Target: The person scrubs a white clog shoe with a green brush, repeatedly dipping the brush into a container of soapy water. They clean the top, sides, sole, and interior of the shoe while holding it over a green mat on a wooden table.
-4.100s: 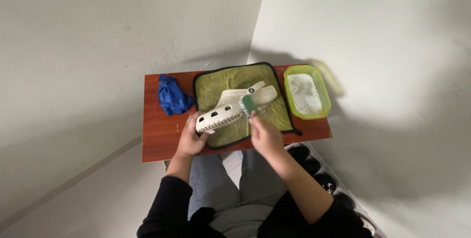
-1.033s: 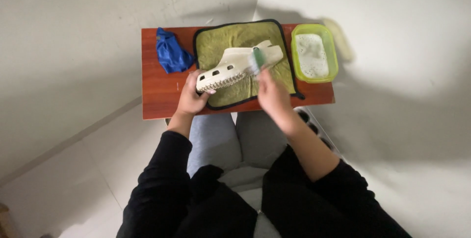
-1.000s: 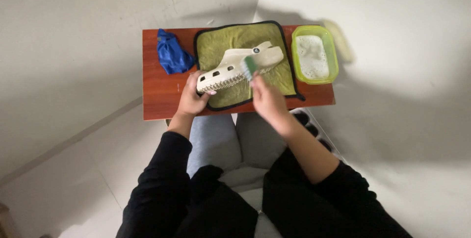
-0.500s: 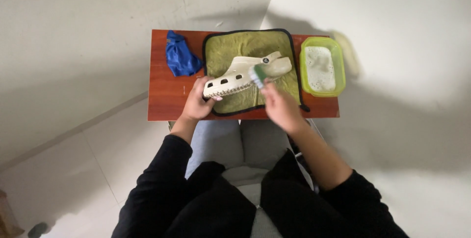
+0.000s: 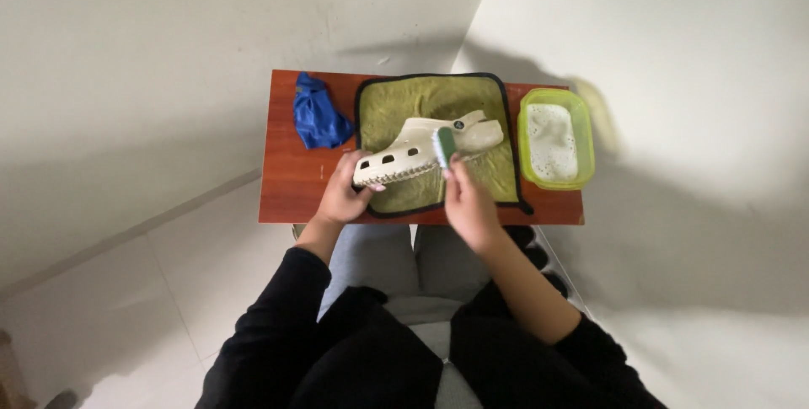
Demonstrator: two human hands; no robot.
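One cream clog lies on its side at the middle of one green towel, toe end toward the person's left, heel strap toward the right. It is a pale, moulded shoe with a row of round holes along the upper and a ridged sole edge facing the person.

The left hand is closed around the toe end of the clog, fingers curled under it and thumb on top, pinning it to the towel. The right hand is wrapped tightly around one small brush with a green body and pale bristles; the brush head presses against the side of the clog near its middle.

Just left of the towel lies one crumpled blue cloth. Just right of the towel stands one yellow-green rectangular tub, holding white foamy water.

The towel has a dark border and covers most of one small reddish-brown wooden table, which bears everything. The table stands in a corner where two plain white walls meet, over a pale tiled floor. The person sits at the near edge of the table, in black sleeves and grey trousers.
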